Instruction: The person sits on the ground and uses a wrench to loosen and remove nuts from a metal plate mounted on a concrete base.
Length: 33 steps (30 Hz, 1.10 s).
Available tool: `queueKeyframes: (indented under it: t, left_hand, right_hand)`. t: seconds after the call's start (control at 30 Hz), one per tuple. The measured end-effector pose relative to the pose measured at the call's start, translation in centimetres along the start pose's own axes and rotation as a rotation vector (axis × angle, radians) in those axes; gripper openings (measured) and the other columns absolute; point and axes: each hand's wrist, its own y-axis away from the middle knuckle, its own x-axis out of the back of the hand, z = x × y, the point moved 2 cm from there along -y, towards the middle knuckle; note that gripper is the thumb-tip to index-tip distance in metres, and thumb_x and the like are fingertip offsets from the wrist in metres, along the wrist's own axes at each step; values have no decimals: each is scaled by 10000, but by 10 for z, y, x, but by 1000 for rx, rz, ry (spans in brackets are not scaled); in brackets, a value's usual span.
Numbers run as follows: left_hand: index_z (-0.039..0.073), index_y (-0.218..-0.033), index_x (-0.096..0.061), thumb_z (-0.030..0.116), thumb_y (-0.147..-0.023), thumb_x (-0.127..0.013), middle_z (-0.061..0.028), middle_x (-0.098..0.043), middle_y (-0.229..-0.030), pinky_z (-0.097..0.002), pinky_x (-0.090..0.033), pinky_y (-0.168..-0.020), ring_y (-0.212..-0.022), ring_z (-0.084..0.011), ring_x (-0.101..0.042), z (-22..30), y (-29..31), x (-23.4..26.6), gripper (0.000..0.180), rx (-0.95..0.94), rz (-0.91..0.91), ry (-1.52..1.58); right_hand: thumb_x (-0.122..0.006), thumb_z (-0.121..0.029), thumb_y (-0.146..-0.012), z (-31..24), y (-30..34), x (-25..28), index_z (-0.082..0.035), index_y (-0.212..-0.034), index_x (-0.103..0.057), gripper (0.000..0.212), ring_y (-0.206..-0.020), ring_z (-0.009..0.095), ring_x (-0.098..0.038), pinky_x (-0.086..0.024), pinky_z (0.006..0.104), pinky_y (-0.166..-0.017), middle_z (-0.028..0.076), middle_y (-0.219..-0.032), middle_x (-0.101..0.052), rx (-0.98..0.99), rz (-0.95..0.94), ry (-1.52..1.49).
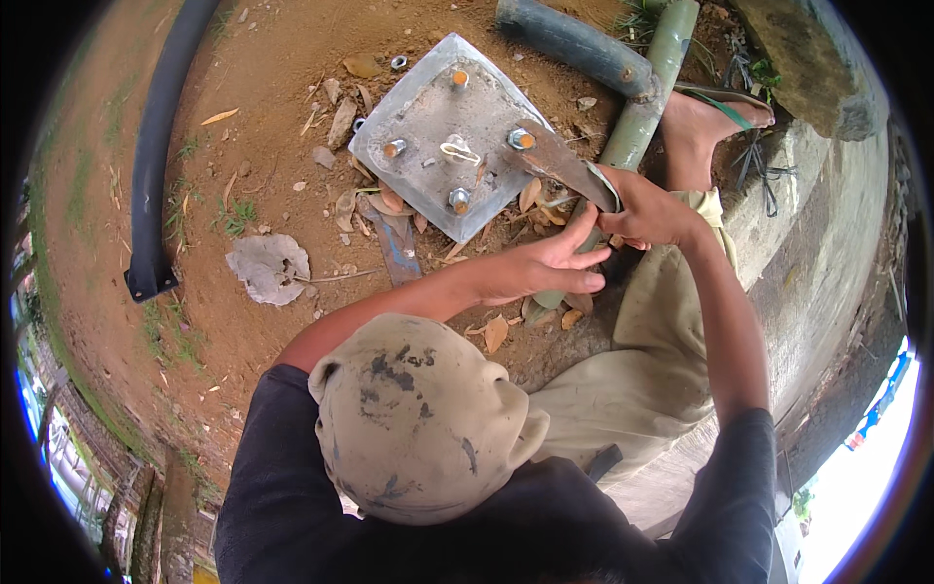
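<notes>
My right hand [650, 207] is closed around the near end of a rusty flat-bladed tool [559, 162]. Its far tip lies at the right-hand bolt [521, 139] of a square grey concrete base [425, 109]; I cannot tell whether it touches the nut. My left hand [550, 267] reaches in from the left with fingers stretched and apart, close beside the right hand, holding nothing visible. Several rusty-topped bolts stand up from the base, some with bright nuts. A pale loop [460, 149] sticks up at its middle.
A blue-marked metal strip [398, 248] lies among dry leaves by the base. A dark pole [159, 146] curves along the left. Beyond my right hand are a green pipe [647, 109], a dark pipe [576, 44], a sandaled foot [715, 122] and a rock [822, 68]. A concrete ledge [808, 229] runs along the right.
</notes>
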Motion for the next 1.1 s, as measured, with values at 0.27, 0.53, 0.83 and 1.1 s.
queueKeyframes:
  t: [0.27, 0.53, 0.83, 1.1]
  left_hand:
    - [61, -1643, 79, 274, -1021, -661, -195, -136, -1708, -413, -245, -1247, -1554, -285, -248, -8, 57, 22, 990, 18, 187, -20]
    - [79, -1644, 85, 292, -1005, -687, -218, -135, -1702, -436, -273, -1242, -1562, -306, -217, -11, 54, 23, 1025, -62, 130, -140]
    - [79, -1649, 62, 145, -994, -692, -211, -91, -1707, -410, -318, -1216, -1547, -272, -246, -7, 81, 20, 1001, -45, 234, -108]
    - [70, -1663, -78, 92, -985, -695, -113, -316, -1610, -346, -433, -1094, -1394, -186, -421, 3, 103, 22, 917, 5, 326, -11]
  right_hand:
    - [-660, -72, -833, 48, 7, -74, 63, -1475, -446, 690, -1005, 236, -676, -540, 370, -898, 193, -1088, -706, 160, 499, -30]
    - [-607, -14, -847, 14, 19, -65, -36, -1456, -479, 623, -489, 71, -486, -389, 265, -438, 7, -734, -568, -31, 278, -385]
    - [-591, -3, -900, -18, -5, -157, -12, -1404, -410, 536, -464, 115, -558, -446, 282, -385, 92, -804, -628, 48, 551, -679]
    - [-594, 2, -908, -44, -37, -187, 10, -1267, -453, 386, -497, 126, -574, -447, 291, -391, 99, -800, -620, 141, 766, -885]
